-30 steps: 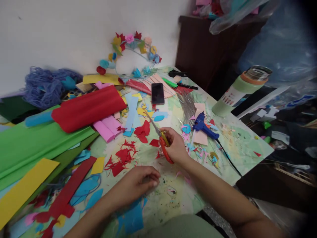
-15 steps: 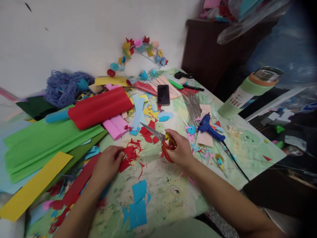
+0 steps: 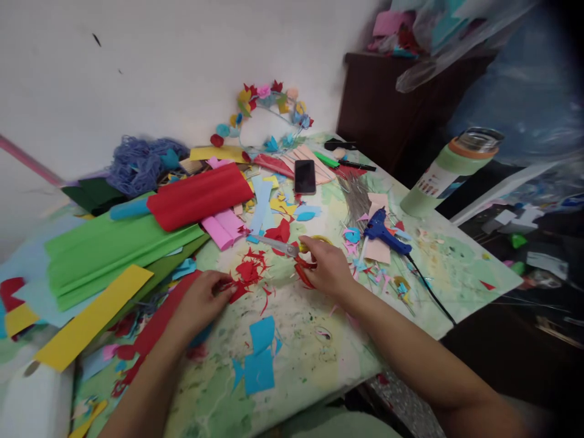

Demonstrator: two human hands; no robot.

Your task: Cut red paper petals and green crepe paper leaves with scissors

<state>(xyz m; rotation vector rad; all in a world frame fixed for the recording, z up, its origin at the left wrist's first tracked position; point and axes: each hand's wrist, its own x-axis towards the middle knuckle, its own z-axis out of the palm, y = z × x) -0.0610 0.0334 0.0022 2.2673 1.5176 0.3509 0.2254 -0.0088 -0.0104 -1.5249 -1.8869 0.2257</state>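
- Red scraps (image 3: 249, 272) lie on the table (image 3: 310, 322) just right of my left hand (image 3: 201, 301); its fingertips pinch one at the pile's near-left edge.
- I'd lift a single piece cleanly, pinching near its edge so it doesn't tear or drag its neighbours along.
- My left forearm runs in from the near left, palm down, hand low on the table.
- My right hand (image 3: 326, 267) is closed around the scissors (image 3: 292, 252), blades together, pointing far-left; best kept flat and clear of the other fingers.
- A glue gun (image 3: 383, 234) lies to the right.
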